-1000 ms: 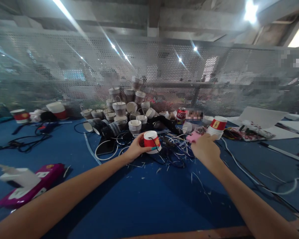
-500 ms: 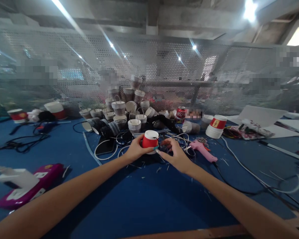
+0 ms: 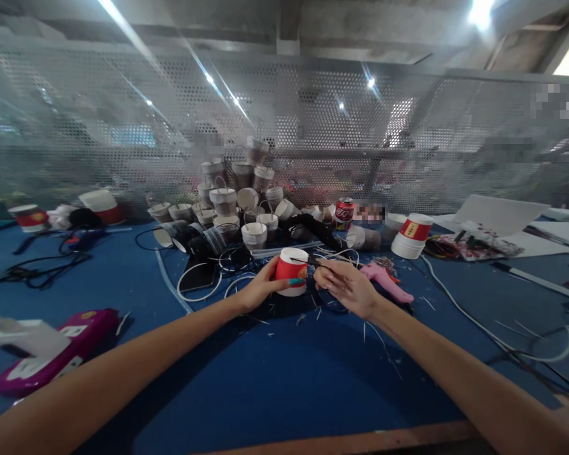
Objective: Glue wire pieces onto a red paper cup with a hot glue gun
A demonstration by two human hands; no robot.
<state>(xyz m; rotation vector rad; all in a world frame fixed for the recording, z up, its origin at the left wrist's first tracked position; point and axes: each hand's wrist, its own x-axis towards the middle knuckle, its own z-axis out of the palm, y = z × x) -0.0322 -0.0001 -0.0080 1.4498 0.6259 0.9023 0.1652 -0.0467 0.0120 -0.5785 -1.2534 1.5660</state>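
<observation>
My left hand [image 3: 260, 287] is wrapped round the left side of a red and white paper cup [image 3: 290, 270]. Its thumb, with a teal nail, lies across the cup's front. The cup stands with its white end up and seems to be upside down. From the right, my right hand [image 3: 346, 283] pinches a thin dark length [image 3: 308, 260], whose far end reaches onto the cup's white top. Whether this is a cord or a slim tool, I cannot tell. Below the right hand lie dark blue loops, partly hidden.
A pink glue gun [image 3: 387, 282] lies right of my right hand. Behind are piled grey-white cups with handles [image 3: 255, 235], a red drink can [image 3: 344, 212] and stacked paper cups [image 3: 411, 237]. A purple power strip [image 3: 83, 335] is at left; white cord [image 3: 448, 300] runs right.
My right hand has moved slightly right and turned, with the dark length now stretched from it to the cup top. The cup has turned in my left hand, showing a gold emblem.
</observation>
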